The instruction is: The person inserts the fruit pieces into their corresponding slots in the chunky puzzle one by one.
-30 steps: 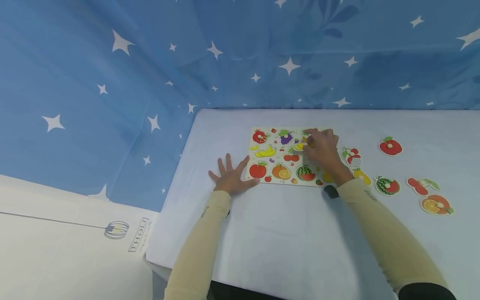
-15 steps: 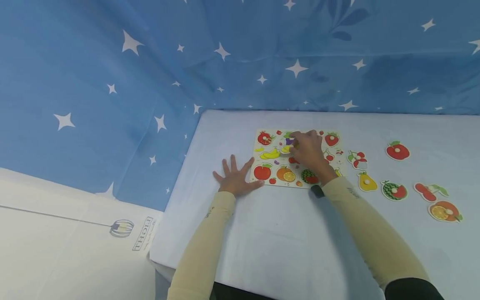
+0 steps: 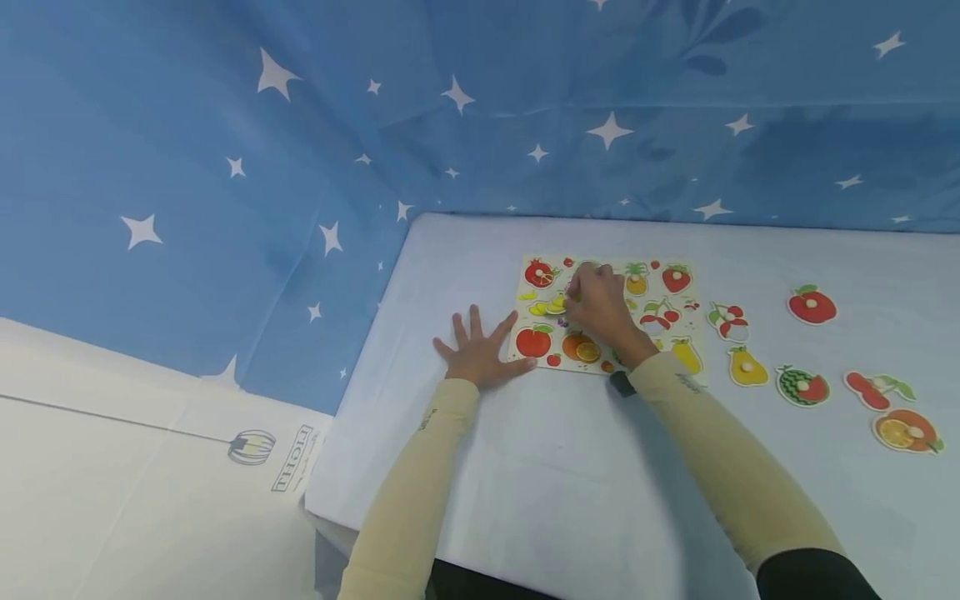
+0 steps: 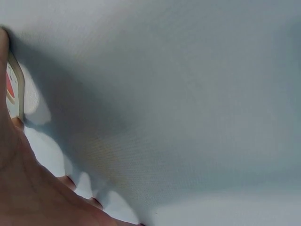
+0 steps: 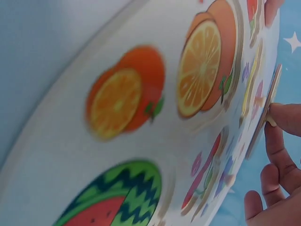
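My left hand [image 3: 476, 354] lies flat on the table with fingers spread, thumb and index fingertip at the left edge of a fruit puzzle board [image 3: 557, 337]. Above the board, my right hand [image 3: 600, 308] pinches a yellow banana puzzle piece [image 3: 557, 306] by its small knob between thumb and finger. The right wrist view shows that piece [image 5: 265, 113] tilted, edge-on, close over the board. It overlaps the printed bananas in the head view. A grape piece [image 5: 223, 176] with a knob sits on the board beneath the hand. The left wrist view shows mostly white cloth and part of the left hand [image 4: 42, 188].
Right of the board lie several loose puzzle pieces: a red apple [image 3: 812, 306], a pear [image 3: 747, 367], a watermelon [image 3: 802, 386], cherries [image 3: 873, 390] and an orange [image 3: 907, 431]. A blue star-patterned curtain [image 3: 525, 108] hangs behind the white table [image 3: 540, 467].
My right hand has moved left across the board with the banana piece, from near the pineapple to the printed bananas. The left hand stays at the board's edge; the head view shifts slightly.
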Demonstrator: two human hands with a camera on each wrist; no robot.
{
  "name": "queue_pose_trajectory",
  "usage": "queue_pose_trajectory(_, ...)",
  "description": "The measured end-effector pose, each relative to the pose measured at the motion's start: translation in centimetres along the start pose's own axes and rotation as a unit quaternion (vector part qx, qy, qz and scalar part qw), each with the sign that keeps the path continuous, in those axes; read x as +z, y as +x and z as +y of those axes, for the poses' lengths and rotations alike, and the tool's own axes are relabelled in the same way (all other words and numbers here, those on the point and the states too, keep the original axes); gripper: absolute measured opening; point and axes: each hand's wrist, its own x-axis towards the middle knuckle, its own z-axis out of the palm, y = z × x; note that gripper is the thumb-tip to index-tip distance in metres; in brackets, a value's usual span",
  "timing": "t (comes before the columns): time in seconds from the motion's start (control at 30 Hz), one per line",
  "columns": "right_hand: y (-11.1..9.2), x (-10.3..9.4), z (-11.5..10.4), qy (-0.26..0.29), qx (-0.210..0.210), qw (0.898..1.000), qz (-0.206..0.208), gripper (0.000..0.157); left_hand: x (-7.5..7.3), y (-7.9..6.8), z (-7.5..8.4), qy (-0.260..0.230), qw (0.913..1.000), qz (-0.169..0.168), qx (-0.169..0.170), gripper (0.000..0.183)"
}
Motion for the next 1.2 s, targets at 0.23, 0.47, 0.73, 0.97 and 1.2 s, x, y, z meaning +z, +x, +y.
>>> queue_pose_trajectory(0.23,0.6,0.7,-0.8,-0.016,-0.035,0.999,-0.010,0.022,-0.4,-0.2,0.0,0.002,1.0000,-0.004,0.003,0.096)
queue_pose_trajectory(0.47,1.1,1.3,-1.2,-0.049,-0.031,0.998,-0.038,0.021,-0.4,-0.4,0.1,0.010,0.9999,-0.004,0.003,0.095)
queue_pose_trajectory(0.73,1.3,2.1,-1.4,-0.057,-0.010,0.997,-0.053,0.018,-0.5,-0.5,0.2,0.013,0.9999,-0.003,0.001,0.095)
queue_pose_trajectory(0.97,1.2,2.1,-0.9,-0.063,-0.030,0.996,-0.050,0.018,-0.5,-0.5,0.5,0.012,0.9999,0.001,0.005,0.095)
queue_pose_trajectory(1.2,1.6,2.4,-1.6,-0.179,-0.058,0.981,-0.037,0.032,0.0,0.1,0.2,0.019,0.9998,0.002,-0.006,0.096)
